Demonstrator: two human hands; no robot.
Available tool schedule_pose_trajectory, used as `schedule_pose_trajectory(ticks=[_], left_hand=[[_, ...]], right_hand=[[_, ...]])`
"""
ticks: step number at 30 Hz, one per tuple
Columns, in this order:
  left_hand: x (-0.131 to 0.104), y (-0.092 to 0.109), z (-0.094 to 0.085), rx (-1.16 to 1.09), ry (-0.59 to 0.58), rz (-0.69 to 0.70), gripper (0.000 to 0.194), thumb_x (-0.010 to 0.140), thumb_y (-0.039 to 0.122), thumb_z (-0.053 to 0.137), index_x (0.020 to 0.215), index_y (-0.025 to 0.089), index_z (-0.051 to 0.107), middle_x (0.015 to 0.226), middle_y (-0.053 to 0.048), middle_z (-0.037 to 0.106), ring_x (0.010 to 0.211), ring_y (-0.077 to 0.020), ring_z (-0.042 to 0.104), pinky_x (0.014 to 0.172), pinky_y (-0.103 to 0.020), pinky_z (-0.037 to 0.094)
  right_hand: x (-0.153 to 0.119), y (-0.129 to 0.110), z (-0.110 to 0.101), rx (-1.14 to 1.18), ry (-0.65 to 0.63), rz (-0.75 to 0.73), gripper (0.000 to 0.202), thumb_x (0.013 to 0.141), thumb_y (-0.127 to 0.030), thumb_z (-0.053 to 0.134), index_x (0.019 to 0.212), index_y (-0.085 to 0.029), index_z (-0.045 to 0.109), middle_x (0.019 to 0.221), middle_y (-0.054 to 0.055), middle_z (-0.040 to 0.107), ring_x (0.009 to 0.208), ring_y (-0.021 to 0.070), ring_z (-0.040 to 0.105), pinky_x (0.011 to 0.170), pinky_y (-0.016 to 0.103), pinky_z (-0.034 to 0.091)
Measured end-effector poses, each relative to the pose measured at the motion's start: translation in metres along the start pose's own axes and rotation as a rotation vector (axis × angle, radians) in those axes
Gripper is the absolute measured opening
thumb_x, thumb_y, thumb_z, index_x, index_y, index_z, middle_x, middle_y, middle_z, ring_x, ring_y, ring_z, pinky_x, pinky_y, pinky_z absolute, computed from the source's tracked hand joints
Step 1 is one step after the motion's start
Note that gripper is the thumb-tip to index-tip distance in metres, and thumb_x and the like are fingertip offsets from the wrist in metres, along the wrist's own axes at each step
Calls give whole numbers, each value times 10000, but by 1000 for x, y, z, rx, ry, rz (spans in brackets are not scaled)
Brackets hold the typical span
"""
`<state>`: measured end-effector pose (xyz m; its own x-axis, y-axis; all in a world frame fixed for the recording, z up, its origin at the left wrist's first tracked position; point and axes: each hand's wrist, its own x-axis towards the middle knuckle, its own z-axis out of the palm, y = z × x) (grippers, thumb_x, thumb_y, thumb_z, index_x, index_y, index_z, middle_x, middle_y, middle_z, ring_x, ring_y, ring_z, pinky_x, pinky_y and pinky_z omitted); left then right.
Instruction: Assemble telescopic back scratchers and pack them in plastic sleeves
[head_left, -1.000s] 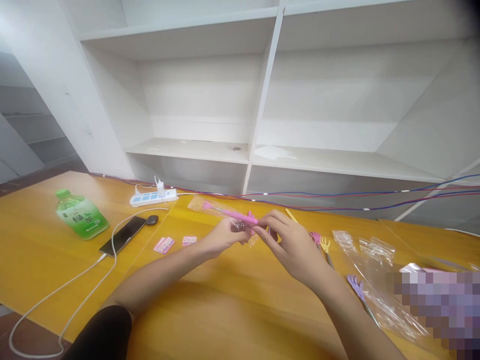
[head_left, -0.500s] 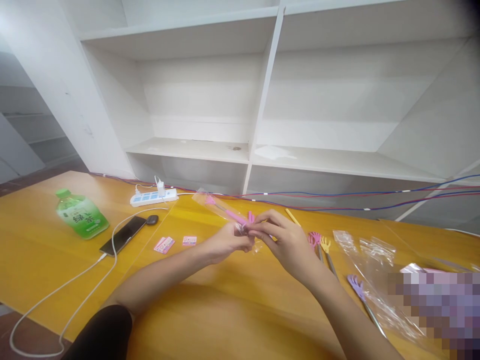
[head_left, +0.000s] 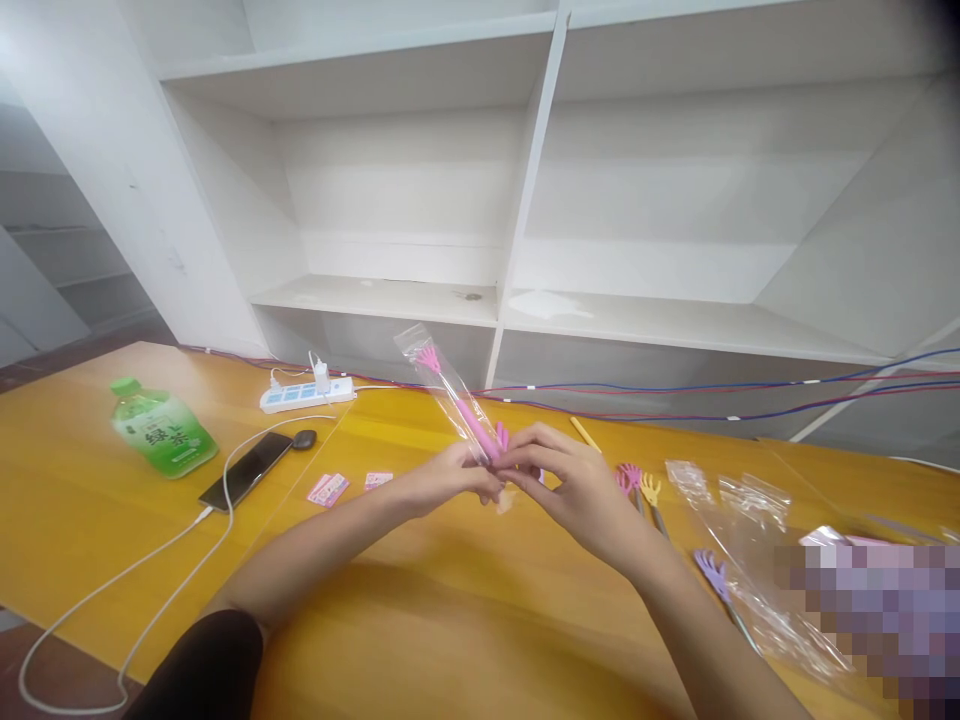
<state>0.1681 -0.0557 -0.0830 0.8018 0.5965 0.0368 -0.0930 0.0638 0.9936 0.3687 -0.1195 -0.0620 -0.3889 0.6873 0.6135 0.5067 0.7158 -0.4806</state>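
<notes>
Both hands' fingers [head_left: 534, 457] pinched around the bagged pink back scratcher [head_left: 472, 424], more upright than before.

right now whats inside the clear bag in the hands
A pink stick with a hand-shaped head shows through the clear bag; the bag's lower end is covered by the hands, so cannot be seen.

1. One single camera is sitting on the person's head and is looking forward and steeply down over the desk [head_left: 450, 620].
2. It is viewing from within arm's reach, so the left hand [head_left: 453, 476] and the right hand [head_left: 581, 488] are showing near the middle.
3. Its upper half is facing the white shelves [head_left: 405, 190], which are standing behind the desk.
</notes>
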Motion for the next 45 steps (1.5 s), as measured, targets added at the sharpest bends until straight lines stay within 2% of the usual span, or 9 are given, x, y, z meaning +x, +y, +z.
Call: schedule_pose_trajectory(ticks=[7, 11, 19, 24, 26, 29, 35, 39, 45], left_hand=[[7, -5, -4, -67, -53, 3, 516, 775, 655, 698, 900, 157, 748, 946, -99, 681, 770, -182, 588, 715, -311, 456], [6, -4, -3, -51, -31, 24, 619, 920, 754, 516, 907, 172, 728, 965, -89, 695, 763, -172, 595, 730, -310, 458], [6, -8, -7, 52, 187, 41, 548, 908, 669, 642, 782, 140, 707, 798, -55, 674, 774, -170, 577, 767, -303, 432], [4, 1, -12, 70, 233, 73, 496, 886, 597, 695, 689, 144, 650, 754, -38, 639, 784, -168, 590, 804, -300, 439], [2, 5, -14, 75, 242, 93, 443, 878, 563, 728, 752, 140, 684, 773, -36, 645, 775, -159, 589, 791, -293, 442], [-1, 10, -16, 76, 257, 100, 384, 844, 490, 802, 1025, 158, 732, 838, -23, 667, 748, -144, 586, 756, -283, 456], [-5, 13, -18, 100, 175, 134, 434, 869, 471, 814, 1172, 188, 686, 986, -47, 699, 866, -168, 645, 834, -300, 495], [-7, 13, -19, 144, 66, 116, 385, 898, 497, 781, 1085, 167, 716, 991, -69, 713, 925, -195, 663, 876, -323, 497], [-8, 16, -21, 159, -3, 100, 409, 908, 523, 763, 1091, 158, 725, 960, -80, 728, 901, -191, 657, 794, -294, 482]], right_hand=[[-3, -6, 4, 42, -37, 42, 159, 1070, -251, 588, 1108, -249, 743, 1061, 64, 651, 848, 137, 640, 715, 272, 554], [-6, -6, 6, 20, -50, 35, 135, 1060, -214, 600, 1112, -254, 718, 1073, 44, 639, 845, 116, 643, 758, 264, 555], [-7, -4, 6, -61, -105, 15, 167, 1095, -254, 548, 1196, -270, 680, 1184, 72, 616, 930, 143, 650, 858, 315, 567], [-9, -3, -1, -194, -183, -38, 387, 965, -428, 769, 1305, -301, 635, 1332, 97, 554, 995, 196, 630, 828, 355, 566], [-9, -2, -3, -295, -176, -98, 306, 995, -368, 736, 1275, -285, 644, 1345, 107, 544, 977, 196, 613, 768, 338, 534], [-6, 1, -3, -367, -109, -187, 101, 1073, -228, 583, 1107, -245, 677, 1223, 84, 593, 916, 164, 595, 738, 311, 475], [0, 3, 1, -255, -10, -291, 109, 1054, -162, 602, 1129, -227, 647, 1090, 51, 669, 950, 165, 618, 821, 315, 485], [-1, 4, 2, -160, -25, -187, 120, 1075, -169, 544, 1128, -230, 633, 1109, 65, 667, 978, 175, 631, 837, 316, 502], [-2, 8, 7, -110, -33, -94, 95, 1089, -184, 526, 1104, -226, 609, 1032, 33, 644, 786, 124, 581, 719, 277, 462]])
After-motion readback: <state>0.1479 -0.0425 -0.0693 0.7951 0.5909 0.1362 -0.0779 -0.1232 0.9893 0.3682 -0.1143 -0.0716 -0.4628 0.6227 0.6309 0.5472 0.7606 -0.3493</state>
